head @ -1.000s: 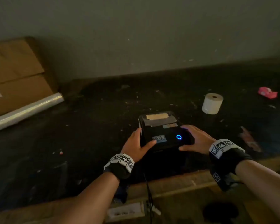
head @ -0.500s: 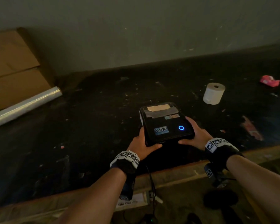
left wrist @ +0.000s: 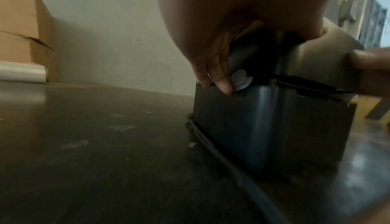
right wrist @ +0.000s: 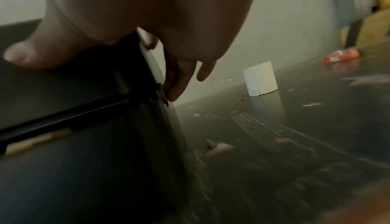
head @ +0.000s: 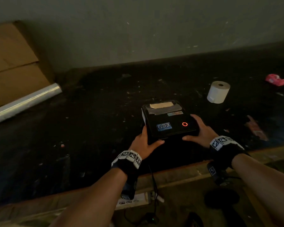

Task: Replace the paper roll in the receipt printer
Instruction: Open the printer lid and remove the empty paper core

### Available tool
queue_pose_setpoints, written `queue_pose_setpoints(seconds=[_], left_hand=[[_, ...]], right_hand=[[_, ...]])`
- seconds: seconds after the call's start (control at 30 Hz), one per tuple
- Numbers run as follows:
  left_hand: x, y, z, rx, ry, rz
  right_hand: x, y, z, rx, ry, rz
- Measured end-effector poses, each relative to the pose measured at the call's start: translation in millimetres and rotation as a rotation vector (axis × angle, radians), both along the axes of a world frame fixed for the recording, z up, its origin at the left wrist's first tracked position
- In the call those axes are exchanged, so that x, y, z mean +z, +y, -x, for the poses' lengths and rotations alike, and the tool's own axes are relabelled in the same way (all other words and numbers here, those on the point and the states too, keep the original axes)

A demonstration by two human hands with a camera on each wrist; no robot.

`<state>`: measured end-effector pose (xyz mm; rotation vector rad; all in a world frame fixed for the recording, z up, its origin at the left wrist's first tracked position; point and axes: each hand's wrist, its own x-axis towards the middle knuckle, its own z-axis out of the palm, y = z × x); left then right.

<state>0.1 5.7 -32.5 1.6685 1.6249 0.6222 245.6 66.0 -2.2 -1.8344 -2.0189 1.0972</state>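
The black receipt printer (head: 167, 123) sits near the table's front edge, its ring light glowing red. My left hand (head: 150, 140) grips its left side, fingers (left wrist: 221, 80) lying down the side beside a grey latch (left wrist: 239, 79), thumb on the front. My right hand (head: 197, 129) grips the right side, thumb on the lid's front and fingers (right wrist: 179, 84) down the side. A dark gap runs between the lid and the printer body (left wrist: 263, 127), also on the right of the printer (right wrist: 63, 160). A white paper roll (head: 218, 92) stands upright beyond the printer to the right; the right wrist view shows the roll (right wrist: 260, 79) too.
The dark table (head: 88, 128) is littered with scraps. A cardboard box (head: 11, 63) and a clear film roll (head: 23, 102) lie at the far left. A red wrapper (head: 275, 80) sits far right. A black cable (head: 152, 177) drops over the front edge.
The printer's ring light has turned from blue to red. Both hands keep their hold on the printer's sides, and the printer looks nudged a little farther onto the table.
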Motion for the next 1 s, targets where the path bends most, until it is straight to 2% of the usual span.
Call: queue_pose_setpoints(seconds=[0.17,0.33,0.47,0.63,0.8,1.0], left_hand=[[19.8,10.0,6.1,0.056,0.052,-0.08],[48.7,37.4,9.1,0.189,0.113,-0.276],[73.2,61.8,4.8,0.355,0.136,-0.392],[96.9,89.8,-2.3,0.514,0.134,-0.494],[101.1,116.2,4.0,0.472,0.167,-0.501],[103.2,154.7,15.9,0.507,0.119,-0.414]], right_hand=[[17.9,4.3,4.3,-0.092,0.073,-0.036],[35.4,10.4,21.5,-0.264,0.173,-0.247],[52.6,22.5,32.9,-0.191,0.211,-0.408],[69.1,58.9,42.9,-0.055,0.085,-0.504],[84.2,102.5,50.4,0.039,-0.011,-0.493],[89.6,148.6,60.9,0.053,-0.085,-0.456]])
